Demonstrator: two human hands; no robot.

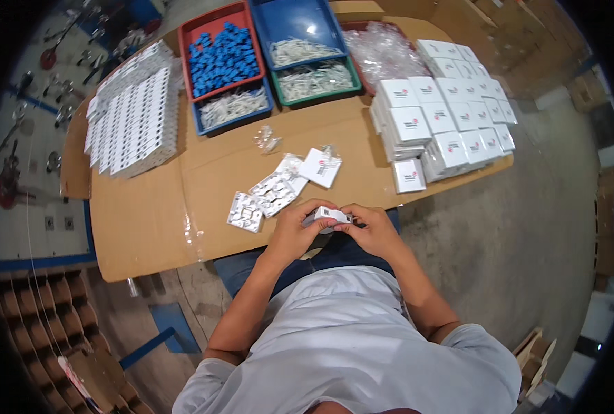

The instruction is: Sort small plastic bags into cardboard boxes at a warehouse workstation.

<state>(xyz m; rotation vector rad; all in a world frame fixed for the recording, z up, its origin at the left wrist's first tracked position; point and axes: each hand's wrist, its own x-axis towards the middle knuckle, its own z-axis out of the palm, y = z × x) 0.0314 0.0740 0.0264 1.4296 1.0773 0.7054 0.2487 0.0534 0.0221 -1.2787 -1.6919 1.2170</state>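
Observation:
Just off the table's near edge, a small white box (336,214) is held between my two hands. My left hand (297,230) closes round its left end, the thumb along the near side. Against the right end, my right hand (374,231) presses with fingers and thumb. Part of the box is hidden by the fingers. On the table beyond my left hand lie white pieces with cutouts (245,212), in an overlapping row. A flat white box with a red mark (320,168) rests at that row's far right end. Farther off sits a small clear plastic packet (267,140).
Stacked white boxes (452,148) fill the table's right end, and rows of white units (138,121) its left. Behind are a red tray (182,55) of blue parts, blue and green trays of small pale packets, and a pile of clear bags (383,55). Cardboard (155,228) covers the table.

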